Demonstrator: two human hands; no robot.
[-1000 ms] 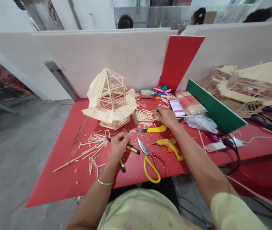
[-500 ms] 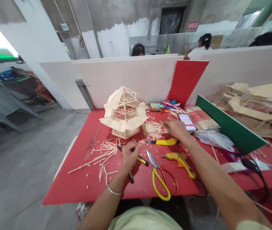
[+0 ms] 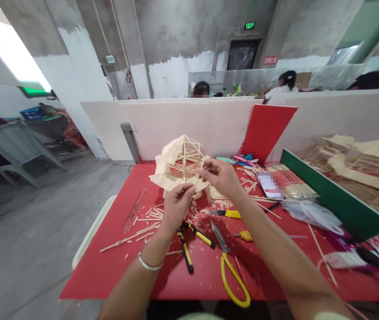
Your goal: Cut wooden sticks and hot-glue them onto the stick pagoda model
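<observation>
In front of a small pavilion-shaped model of thin wooden sticks (image 3: 171, 153), my two hands are close together. My left hand (image 3: 177, 202) is closed in a pinch at the lower end of a thin wooden stick (image 3: 196, 181). The stick slants up to my right hand (image 3: 222, 175), whose fingers pinch its upper end. Both hands hide part of the model's lower right side. Below my left hand lie black-and-yellow pliers (image 3: 186, 249). Scissors (image 3: 224, 256) with one yellow and one red handle lie to their right. Loose sticks (image 3: 147, 218) are scattered left of my left hand.
A yellow utility knife (image 3: 231, 214) and a partly hidden yellow glue gun (image 3: 245, 235) lie under my right forearm. Bundled sticks (image 3: 297, 182), a phone (image 3: 271, 184), a plastic bag (image 3: 309, 213) and a green board (image 3: 336, 191) are at right. White panels (image 3: 182, 126) stand behind; people sit beyond.
My right hand has moved left from the loose sticks beside the phone to the model's front, meeting my left hand at a stick. The view has tilted up a little.
</observation>
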